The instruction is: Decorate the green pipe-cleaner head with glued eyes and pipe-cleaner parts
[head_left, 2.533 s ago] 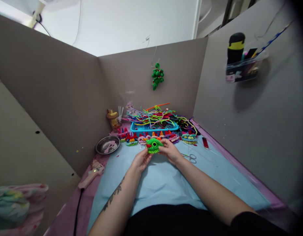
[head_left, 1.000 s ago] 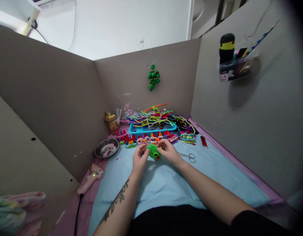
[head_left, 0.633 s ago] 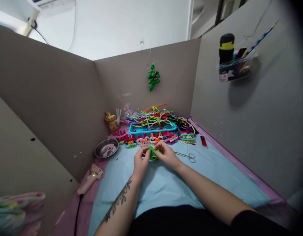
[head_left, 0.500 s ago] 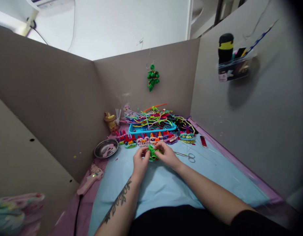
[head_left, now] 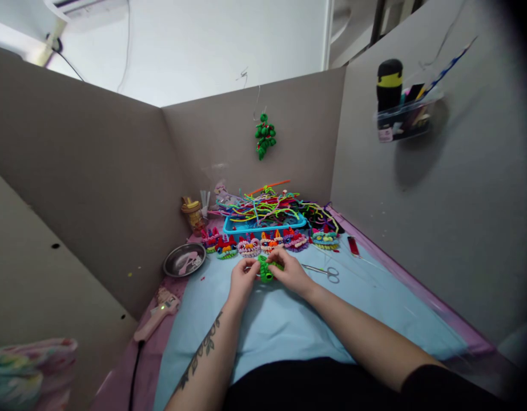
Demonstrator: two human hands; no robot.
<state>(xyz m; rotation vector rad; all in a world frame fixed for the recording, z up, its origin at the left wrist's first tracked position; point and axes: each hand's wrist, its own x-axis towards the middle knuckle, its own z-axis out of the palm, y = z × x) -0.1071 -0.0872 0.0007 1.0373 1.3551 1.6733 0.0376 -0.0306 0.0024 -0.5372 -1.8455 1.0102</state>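
Between my two hands is a small bright green fuzzy pipe-cleaner figure (head_left: 265, 272), held just above the blue cloth. My left hand (head_left: 244, 279) pinches its left side with thumb and fingers. From the right, my right hand (head_left: 289, 273) grips its upper right part, fingertips pressed on it. Parts of the figure are hidden behind the fingers. Right behind the hands stands a row of finished-looking colourful pipe-cleaner animal heads (head_left: 249, 245). A pair of scissors (head_left: 327, 272) lies beside my right hand.
A blue tray (head_left: 263, 231) heaped with pipe cleaners (head_left: 267, 205) stands at the back. To the left are a metal bowl (head_left: 167, 264) and a pink glue gun (head_left: 158, 317). A green ornament (head_left: 265, 137) hangs on the back panel; a clear holder (head_left: 404, 123) hangs on the right.
The green figure has turned slightly between my fingers, and my left hand has shifted a little. Both hands keep hold of it.
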